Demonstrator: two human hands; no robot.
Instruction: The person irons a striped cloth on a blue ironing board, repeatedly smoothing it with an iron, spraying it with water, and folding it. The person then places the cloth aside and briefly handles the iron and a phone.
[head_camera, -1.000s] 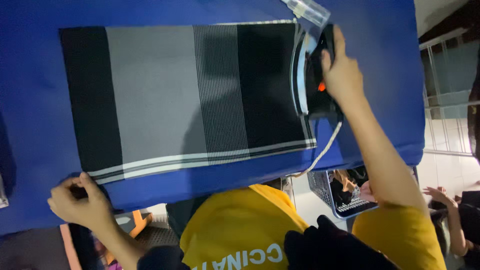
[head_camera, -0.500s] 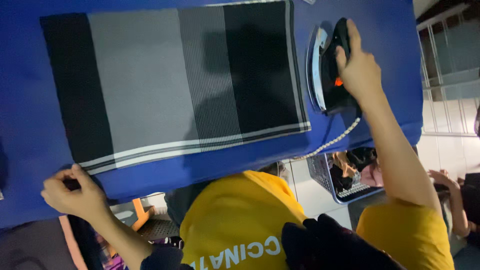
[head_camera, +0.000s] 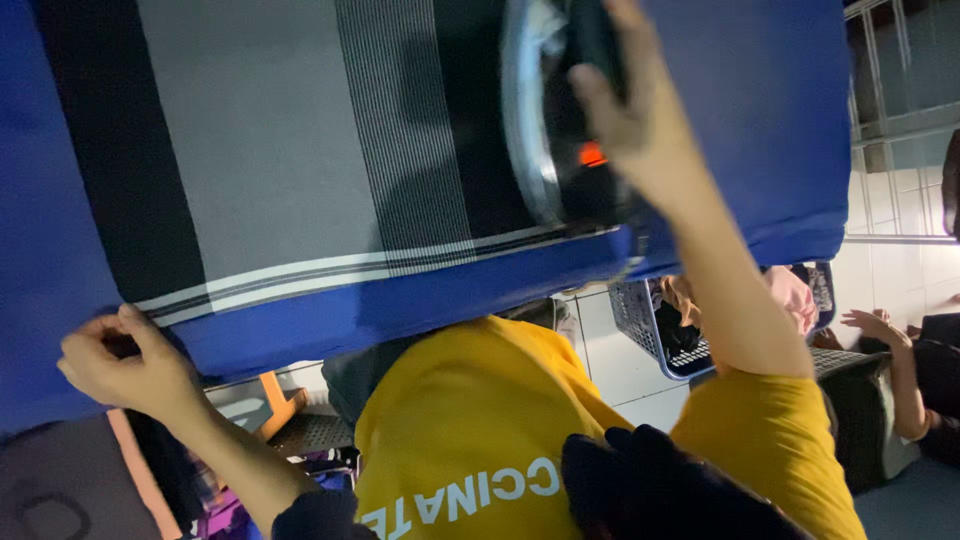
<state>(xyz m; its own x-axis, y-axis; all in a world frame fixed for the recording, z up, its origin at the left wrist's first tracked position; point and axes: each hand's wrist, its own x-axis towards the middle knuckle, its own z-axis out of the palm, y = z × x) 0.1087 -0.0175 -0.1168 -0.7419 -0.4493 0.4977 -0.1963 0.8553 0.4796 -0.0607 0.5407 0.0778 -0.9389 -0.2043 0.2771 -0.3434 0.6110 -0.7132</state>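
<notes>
A striped cloth (head_camera: 280, 170) in black, grey and white lies flat on a blue padded ironing surface (head_camera: 760, 120). My right hand (head_camera: 640, 130) grips the black handle of an electric iron (head_camera: 555, 150), which rests on the cloth's dark band near its right edge; an orange light glows on the iron. At the lower left, my left hand (head_camera: 125, 365) pinches the near corner of the cloth at the edge of the blue surface. My yellow shirt (head_camera: 480, 430) fills the lower middle of the view.
A blue wire basket (head_camera: 650, 330) with items stands on the pale floor below the surface at the right. Another person's hand and forearm (head_camera: 885, 335) reach in at the far right. An orange frame (head_camera: 280, 400) shows beneath the surface at the left.
My right hand has slid the iron leftward from the blue cover onto the cloth's dark band. The view has moved in closer. My left hand still holds the cloth's corner.
</notes>
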